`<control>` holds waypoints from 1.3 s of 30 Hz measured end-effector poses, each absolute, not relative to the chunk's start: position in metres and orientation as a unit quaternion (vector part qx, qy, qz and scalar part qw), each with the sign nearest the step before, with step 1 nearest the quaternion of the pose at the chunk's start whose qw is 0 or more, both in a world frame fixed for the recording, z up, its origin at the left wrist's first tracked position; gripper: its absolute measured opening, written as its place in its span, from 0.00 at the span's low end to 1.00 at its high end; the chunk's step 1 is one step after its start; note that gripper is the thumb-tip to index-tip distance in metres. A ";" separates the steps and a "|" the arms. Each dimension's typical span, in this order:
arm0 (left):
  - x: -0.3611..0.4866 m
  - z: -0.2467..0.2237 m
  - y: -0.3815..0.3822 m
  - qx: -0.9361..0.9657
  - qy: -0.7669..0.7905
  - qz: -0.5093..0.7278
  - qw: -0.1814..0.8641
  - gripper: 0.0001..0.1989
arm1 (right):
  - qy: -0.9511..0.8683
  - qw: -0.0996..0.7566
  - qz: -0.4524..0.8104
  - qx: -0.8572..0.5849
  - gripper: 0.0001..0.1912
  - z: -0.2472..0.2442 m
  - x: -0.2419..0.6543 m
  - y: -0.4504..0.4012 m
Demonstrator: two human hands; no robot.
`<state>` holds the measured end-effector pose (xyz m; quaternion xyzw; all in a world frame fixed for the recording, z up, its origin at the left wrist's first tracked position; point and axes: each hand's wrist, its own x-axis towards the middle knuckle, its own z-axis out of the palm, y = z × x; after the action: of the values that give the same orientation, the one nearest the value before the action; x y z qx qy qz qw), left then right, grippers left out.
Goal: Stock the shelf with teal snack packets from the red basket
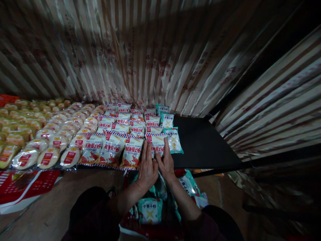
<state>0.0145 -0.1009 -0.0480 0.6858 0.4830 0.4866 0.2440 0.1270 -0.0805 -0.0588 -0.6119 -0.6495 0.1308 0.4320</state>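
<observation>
A white and red snack bag with a striped top edge sits at the right end of the front row on the black table. My left hand presses along its left side, fingers stretched forward and together. On the other side my right hand grips the bag, index finger along its edge and thumb across its front. The hands cover the bag's lower part. Left of it stand matching snack bags in several rows. Teal snack bags form a column just to the right.
Round wrapped cakes and yellow packets fill the left of the black table. Below my arms, a red basket holds teal bags. Another red basket is at lower left. Striped curtains hang behind.
</observation>
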 end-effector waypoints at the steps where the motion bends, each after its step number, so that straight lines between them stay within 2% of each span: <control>1: 0.014 -0.048 -0.101 0.684 0.484 0.488 0.243 0.29 | -0.653 0.430 0.130 -0.610 0.35 -0.059 0.127 -0.081; 10: 0.014 -0.046 -0.104 0.696 0.486 0.476 0.231 0.27 | -0.628 0.441 0.129 -0.628 0.37 -0.062 0.126 -0.094; 21: 0.014 -0.048 -0.103 0.710 0.493 0.451 0.223 0.27 | -0.627 0.430 0.144 -0.634 0.35 -0.064 0.124 -0.099; 28: 0.016 -0.063 -0.104 0.767 0.471 0.430 0.076 0.32 | -0.618 0.435 0.135 -0.641 0.34 -0.067 0.124 -0.099; 32: 0.015 -0.066 -0.108 0.793 0.459 0.399 0.042 0.30 | -0.621 0.434 0.126 -0.640 0.30 -0.070 0.127 -0.099; 39: 0.012 -0.069 -0.107 0.816 0.440 0.375 -0.011 0.28 | -0.696 0.429 -0.014 -0.576 0.26 -0.053 0.137 -0.091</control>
<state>0.0124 -0.1067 -0.0687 0.8160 0.4400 0.3747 -0.0109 0.1365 -0.0910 -0.0531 -0.5762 -0.6958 -0.0139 0.4287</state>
